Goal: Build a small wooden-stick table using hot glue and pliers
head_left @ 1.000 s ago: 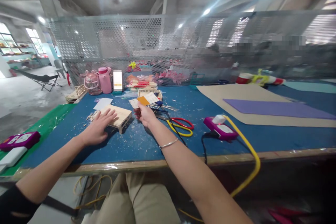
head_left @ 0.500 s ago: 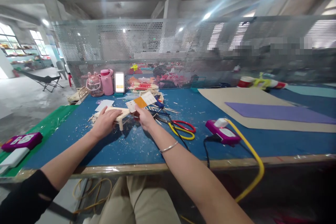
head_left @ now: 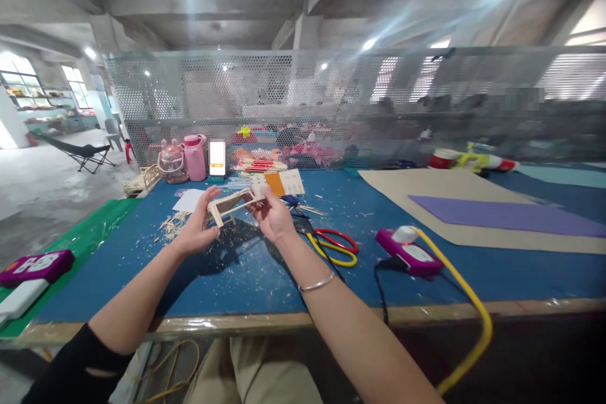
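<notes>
At the table (head_left: 265,293), left hand (head_left: 196,228) grips a wooden frame (head_left: 230,203), right hand (head_left: 273,216) a partly hidden card (head_left: 278,184).

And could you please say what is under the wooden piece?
The partly shaded blue tabletop shows there; whatever the left hand and the wooden piece cover cannot be seen.

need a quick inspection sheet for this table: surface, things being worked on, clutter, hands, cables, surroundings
Surface: blue table, sprinkled with small pale chips
Things in work: small wooden frame, tilted; printed card with an orange band
Clutter: wood scraps, white paper, scissors with red and yellow handles
Hands: left hand at the frame's left end, grip unclear; right hand holding the card
Cables: yellow cable from the purple power strip, hanging past the table edge
Surroundings: perforated screen behind; folding chair beyond, at left
</notes>
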The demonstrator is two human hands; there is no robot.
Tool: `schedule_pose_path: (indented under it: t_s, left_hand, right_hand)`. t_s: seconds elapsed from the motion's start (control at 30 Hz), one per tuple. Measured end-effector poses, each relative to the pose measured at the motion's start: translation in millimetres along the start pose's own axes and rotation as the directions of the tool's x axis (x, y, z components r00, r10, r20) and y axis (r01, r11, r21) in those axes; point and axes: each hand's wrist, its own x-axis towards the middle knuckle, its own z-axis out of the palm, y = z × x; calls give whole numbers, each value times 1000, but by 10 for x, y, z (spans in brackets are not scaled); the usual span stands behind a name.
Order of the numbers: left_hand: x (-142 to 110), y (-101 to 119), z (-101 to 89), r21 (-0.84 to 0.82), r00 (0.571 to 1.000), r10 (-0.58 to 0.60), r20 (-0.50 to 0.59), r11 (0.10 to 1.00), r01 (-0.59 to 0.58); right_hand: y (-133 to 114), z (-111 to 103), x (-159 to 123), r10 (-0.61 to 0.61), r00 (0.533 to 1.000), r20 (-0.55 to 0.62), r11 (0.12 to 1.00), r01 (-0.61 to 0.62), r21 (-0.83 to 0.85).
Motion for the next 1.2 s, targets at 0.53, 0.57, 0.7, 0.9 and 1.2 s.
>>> schedule_pose_path:
  t_s: [0.53, 0.57, 0.7, 0.9, 1.2]
  left_hand:
    - [28, 61, 208, 188, 906, 48, -420, 982, 35]
    - [25, 62, 199, 229, 897, 90, -433, 973, 12]
    - [19, 20, 123, 381, 860, 241, -450, 923, -59]
    - [18, 67, 71, 563, 876, 352, -328, 818, -118]
    - [6, 131, 74, 635, 887, 411, -209, 747, -196]
  right_hand:
    - [100, -52, 2, -274, 961, -44, 894, 237, -381]
    - [83, -63, -1, -359, 931, -69, 849, 295, -439]
    - [21, -43, -62, -429, 902, -49, 772, 338, -538]
    - [127, 85, -189, 9, 996, 89, 840, 40, -541]
    - [145, 146, -264, 142, 990, 8, 819, -113, -562]
